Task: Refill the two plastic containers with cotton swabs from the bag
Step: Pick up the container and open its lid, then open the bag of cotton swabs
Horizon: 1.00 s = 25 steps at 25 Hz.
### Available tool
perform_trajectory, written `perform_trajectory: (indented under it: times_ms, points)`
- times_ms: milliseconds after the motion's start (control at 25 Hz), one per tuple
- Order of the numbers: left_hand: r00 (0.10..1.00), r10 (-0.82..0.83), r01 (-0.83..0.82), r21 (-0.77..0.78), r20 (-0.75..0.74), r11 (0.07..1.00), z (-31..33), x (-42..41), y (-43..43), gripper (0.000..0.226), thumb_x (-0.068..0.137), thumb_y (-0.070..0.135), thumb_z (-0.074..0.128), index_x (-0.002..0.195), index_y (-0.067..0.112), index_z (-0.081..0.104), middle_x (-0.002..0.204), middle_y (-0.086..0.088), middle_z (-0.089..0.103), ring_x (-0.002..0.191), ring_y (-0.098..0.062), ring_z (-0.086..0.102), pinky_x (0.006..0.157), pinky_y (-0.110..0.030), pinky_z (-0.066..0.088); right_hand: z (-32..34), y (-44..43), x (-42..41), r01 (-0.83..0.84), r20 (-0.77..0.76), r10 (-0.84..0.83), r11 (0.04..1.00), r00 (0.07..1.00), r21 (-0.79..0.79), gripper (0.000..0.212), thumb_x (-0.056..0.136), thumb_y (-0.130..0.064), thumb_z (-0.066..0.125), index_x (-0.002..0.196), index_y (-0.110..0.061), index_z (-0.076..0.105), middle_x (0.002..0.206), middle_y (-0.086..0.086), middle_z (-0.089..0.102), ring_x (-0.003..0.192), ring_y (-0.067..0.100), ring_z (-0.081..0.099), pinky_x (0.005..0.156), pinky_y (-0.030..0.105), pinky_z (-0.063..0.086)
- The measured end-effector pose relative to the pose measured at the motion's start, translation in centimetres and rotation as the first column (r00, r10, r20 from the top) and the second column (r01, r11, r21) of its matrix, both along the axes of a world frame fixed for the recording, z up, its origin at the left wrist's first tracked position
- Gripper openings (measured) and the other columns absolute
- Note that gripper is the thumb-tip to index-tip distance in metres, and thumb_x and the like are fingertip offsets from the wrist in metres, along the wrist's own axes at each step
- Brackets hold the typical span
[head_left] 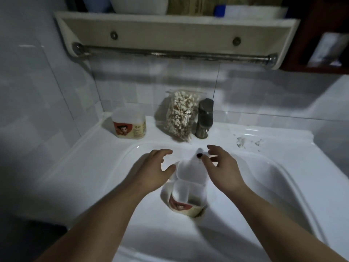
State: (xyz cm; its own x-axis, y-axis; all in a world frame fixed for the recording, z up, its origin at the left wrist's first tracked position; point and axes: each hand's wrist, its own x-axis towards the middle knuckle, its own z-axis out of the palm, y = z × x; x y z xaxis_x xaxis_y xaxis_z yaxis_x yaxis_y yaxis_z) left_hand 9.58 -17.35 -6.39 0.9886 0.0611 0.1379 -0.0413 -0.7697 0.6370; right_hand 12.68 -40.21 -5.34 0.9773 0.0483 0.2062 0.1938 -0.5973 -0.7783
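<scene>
Open container (186,197) sat in sink (273,176) basin between left hand (151,174) and right hand (224,167), both loose, holding nothing; bag (180,114) leaned by faucet (204,118). Risk: container could tip on curved basin, spilling swabs.

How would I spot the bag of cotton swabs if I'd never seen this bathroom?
Start at the white sink and look to its back ledge, where a grey tap stands. Leaning just left of it is a clear bag, the only thing there packed with white-tipped sticks.
</scene>
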Motion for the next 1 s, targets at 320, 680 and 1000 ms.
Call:
perform_trajectory:
  times_ms: [320, 680, 1000]
  points:
    - [0.973, 0.131, -0.071, -0.293, 0.188, 0.953, 4.7, 3.9, -0.6, 0.057, 0.091, 0.022, 0.069, 0.144, 0.025, 0.047, 0.141, 0.004, 0.056, 0.127, -0.012, 0.054, 0.101, -0.038, 0.050, 2.4, 5.3, 1.2, -0.222, 0.132, 0.225, 0.974, 0.965, -0.040, 0.060, 0.093, -0.032, 0.064, 0.149, -0.027, 0.041, 0.148, -0.003, 0.047, 0.131, 0.013, 0.048, 0.105, 0.027, 0.041]
    - [0.998, 0.059, -0.046, -0.332, 0.029, 0.942, 8.3, 7.5, -2.2, 0.074, 0.090, 0.041, 0.069, 0.153, 0.038, 0.032, 0.143, 0.003, 0.059, 0.125, -0.022, 0.059, 0.099, -0.036, 0.051, 3.2, 6.6, 4.5, -0.327, 0.036, 0.326, 0.929, 0.945, 0.172, 0.057, 0.091, -0.018, 0.067, 0.123, -0.060, 0.046, 0.122, -0.012, 0.065, 0.108, 0.008, 0.064, 0.083, 0.032, 0.056]
    - [0.996, 0.092, -0.075, -0.438, 0.017, 0.896, 8.6, 5.3, -1.1, 0.043, 0.088, 0.025, 0.070, 0.129, 0.032, 0.060, 0.119, 0.008, 0.070, 0.106, -0.014, 0.067, 0.079, -0.026, 0.055, 3.4, 8.8, 2.3, -0.207, -0.048, 0.253, 0.876, 0.966, 0.436, 0.048, 0.088, -0.021, 0.075, 0.125, -0.034, 0.047, 0.110, -0.021, 0.059, 0.106, 0.014, 0.066, 0.092, 0.050, 0.057]
